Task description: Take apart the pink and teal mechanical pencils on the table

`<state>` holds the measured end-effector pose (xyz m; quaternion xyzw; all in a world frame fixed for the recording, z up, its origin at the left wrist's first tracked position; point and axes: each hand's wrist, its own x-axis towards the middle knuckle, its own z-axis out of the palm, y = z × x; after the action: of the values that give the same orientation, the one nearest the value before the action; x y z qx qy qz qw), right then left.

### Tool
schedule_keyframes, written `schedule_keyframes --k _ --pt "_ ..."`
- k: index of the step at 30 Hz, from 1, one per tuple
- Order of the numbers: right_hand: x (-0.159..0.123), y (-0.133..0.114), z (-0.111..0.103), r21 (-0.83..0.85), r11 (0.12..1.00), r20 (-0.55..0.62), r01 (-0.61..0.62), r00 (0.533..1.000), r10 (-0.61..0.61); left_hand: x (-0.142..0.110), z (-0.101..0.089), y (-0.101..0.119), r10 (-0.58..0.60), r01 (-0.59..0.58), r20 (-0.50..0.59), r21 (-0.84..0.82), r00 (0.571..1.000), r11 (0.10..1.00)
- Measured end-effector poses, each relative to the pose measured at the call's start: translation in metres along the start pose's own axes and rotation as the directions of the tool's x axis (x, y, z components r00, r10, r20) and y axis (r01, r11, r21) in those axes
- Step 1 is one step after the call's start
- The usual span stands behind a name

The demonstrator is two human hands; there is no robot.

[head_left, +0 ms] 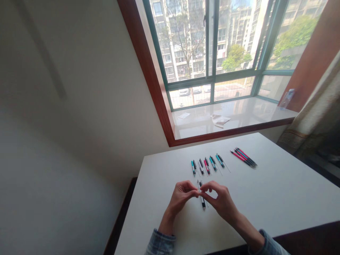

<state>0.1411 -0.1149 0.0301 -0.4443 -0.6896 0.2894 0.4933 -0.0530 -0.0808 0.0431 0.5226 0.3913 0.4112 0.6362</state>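
My left hand (pixel 181 196) and my right hand (pixel 220 198) meet over the white table (pixel 278 191), fingertips pinched together on a small part of a pen (pixel 199 191) that is too small to make out. Just under them lie a black pen barrel (pixel 203 202) and a thin refill on the table. Beyond the hands a row of several taken-apart pens (pixel 207 165), teal, black and pink, lies with their refills beside them. Further right, a bundle of whole pens (pixel 243 157) lies in a tight group.
A window sill (pixel 233 117) behind the table holds a crumpled cloth (pixel 220 120), a scrap of paper (pixel 183 115) and a plastic bottle (pixel 287 98). A curtain (pixel 313 117) hangs at the right. The wall is at the left; the table's left edge drops to the dark floor.
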Motion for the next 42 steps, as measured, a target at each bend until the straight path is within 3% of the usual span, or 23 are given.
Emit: schedule_keyframes --k 4,10,16,22,25,28,32,37,42 --pt "0.002 0.004 0.0 0.043 0.997 0.01 -0.062 0.998 0.062 0.0 0.001 0.0 -0.012 0.012 0.035 0.0 0.999 1.0" --pt "0.006 0.003 -0.002 0.223 0.95 0.117 -0.219 0.973 0.197 -0.001 0.004 0.004 -0.023 0.023 0.086 0.004 0.996 1.0" --pt "0.005 0.001 -0.005 0.307 0.902 0.256 -0.304 0.939 0.23 -0.001 0.004 0.005 -0.02 0.016 0.075 0.047 0.997 0.999" --pt "0.004 0.01 -0.004 0.289 0.916 0.171 -0.278 0.956 0.236 0.001 0.005 0.002 0.006 -0.01 0.045 0.08 0.999 0.997" --pt "0.004 0.014 -0.006 0.247 0.933 0.102 -0.264 0.964 0.246 0.004 0.0 0.002 0.075 -0.066 -0.091 0.096 0.993 0.993" --pt "0.003 0.016 -0.009 0.222 0.939 0.061 -0.265 0.964 0.257 0.007 -0.011 0.001 0.17 -0.137 -0.306 0.128 0.937 0.982" --pt "0.003 0.017 -0.012 0.208 0.942 0.055 -0.262 0.965 0.256 0.01 -0.029 -0.002 0.29 -0.183 -0.492 0.255 0.821 0.949" --pt "0.003 0.018 -0.016 0.195 0.944 0.051 -0.265 0.964 0.26 0.008 -0.053 -0.007 0.368 -0.162 -0.633 0.359 0.681 0.919" --pt "0.004 0.022 -0.019 0.155 0.953 0.036 -0.262 0.965 0.259 -0.004 -0.091 0.001 0.454 -0.05 -0.653 0.539 0.606 0.841"
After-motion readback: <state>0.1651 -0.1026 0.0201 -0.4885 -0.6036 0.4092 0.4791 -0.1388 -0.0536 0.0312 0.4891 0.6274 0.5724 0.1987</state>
